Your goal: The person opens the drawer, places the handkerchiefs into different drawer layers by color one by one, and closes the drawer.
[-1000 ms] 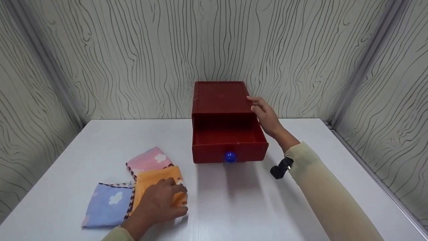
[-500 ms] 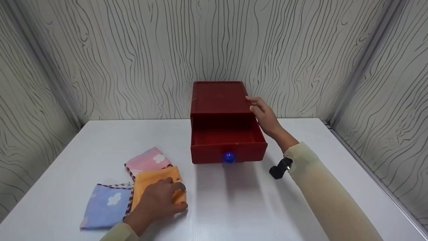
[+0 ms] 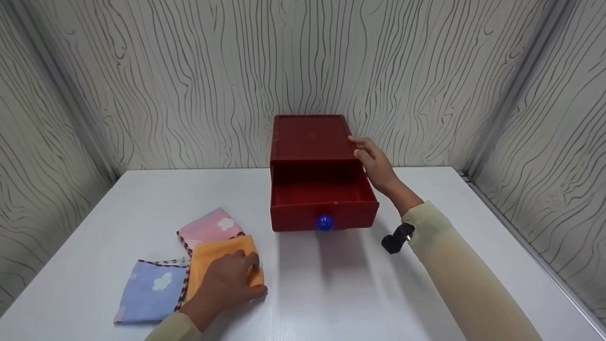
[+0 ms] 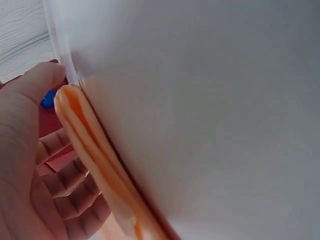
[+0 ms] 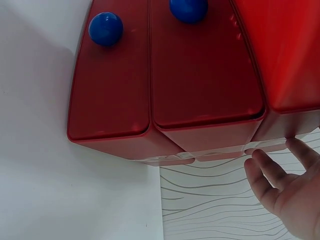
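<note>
On the table at the left lies a folded orange towel (image 3: 220, 245), overlapping a pink towel (image 3: 208, 228) and a blue towel (image 3: 154, 291), both with white cloud patterns. My left hand (image 3: 227, 279) rests over the orange towel, fingers loosely bent and thumb down at its near right corner. The left wrist view shows the towel's layered fold (image 4: 95, 150) under the fingers, thumb and index apart. My right hand (image 3: 377, 166) touches the right side of a red drawer unit (image 3: 312, 137) with fingers extended. The unit's top drawer (image 3: 326, 215) is pulled out, and no contents show inside.
Lower drawers with blue knobs (image 5: 105, 28) sit beneath the pulled-out one, in the right wrist view. A black wrist device (image 3: 397, 237) hangs under the right sleeve. Wood-grain panels (image 3: 199, 85) enclose the white table (image 3: 322, 293) at the back and sides.
My left hand's index finger has drawn in slightly over the orange towel. The right hand stays against the drawer unit, and the towels lie as before.
</note>
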`<state>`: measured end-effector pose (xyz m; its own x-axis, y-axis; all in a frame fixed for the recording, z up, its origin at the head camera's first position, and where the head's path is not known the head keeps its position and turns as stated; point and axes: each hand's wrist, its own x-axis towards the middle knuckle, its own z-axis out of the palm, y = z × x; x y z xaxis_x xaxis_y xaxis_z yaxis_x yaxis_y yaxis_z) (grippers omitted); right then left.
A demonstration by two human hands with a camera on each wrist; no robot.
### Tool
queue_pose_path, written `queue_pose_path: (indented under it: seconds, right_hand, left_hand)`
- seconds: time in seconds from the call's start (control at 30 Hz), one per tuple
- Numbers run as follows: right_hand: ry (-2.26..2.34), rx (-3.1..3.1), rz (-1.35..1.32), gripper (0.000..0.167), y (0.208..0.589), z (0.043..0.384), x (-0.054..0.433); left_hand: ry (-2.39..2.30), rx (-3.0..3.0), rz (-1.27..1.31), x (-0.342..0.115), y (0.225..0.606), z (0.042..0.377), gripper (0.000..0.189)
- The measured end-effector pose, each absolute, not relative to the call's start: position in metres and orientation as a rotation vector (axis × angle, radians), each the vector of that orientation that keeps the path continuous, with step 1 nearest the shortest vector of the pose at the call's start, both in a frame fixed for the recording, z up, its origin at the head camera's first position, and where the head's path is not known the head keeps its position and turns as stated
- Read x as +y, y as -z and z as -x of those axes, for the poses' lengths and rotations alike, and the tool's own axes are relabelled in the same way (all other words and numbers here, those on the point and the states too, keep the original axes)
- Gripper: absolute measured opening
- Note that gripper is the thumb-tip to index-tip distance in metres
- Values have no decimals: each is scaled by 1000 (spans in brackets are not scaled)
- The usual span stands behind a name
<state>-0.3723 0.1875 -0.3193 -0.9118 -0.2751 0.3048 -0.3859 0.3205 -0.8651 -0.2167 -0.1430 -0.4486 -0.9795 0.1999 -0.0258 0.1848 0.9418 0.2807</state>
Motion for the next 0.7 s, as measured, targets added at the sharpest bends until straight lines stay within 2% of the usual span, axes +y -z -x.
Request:
queue_pose_path:
  seconds: [0.17, 0.7]
  right_hand:
    - [-1705, -2400, -659, 45, 331, 385, 190]
    - [-1693, -2399, -653, 45, 331, 384, 189]
  left_hand:
    - [-454, 3017, -276, -143, 447, 217, 38]
    - [-445, 3041, -245, -140, 437, 217, 20]
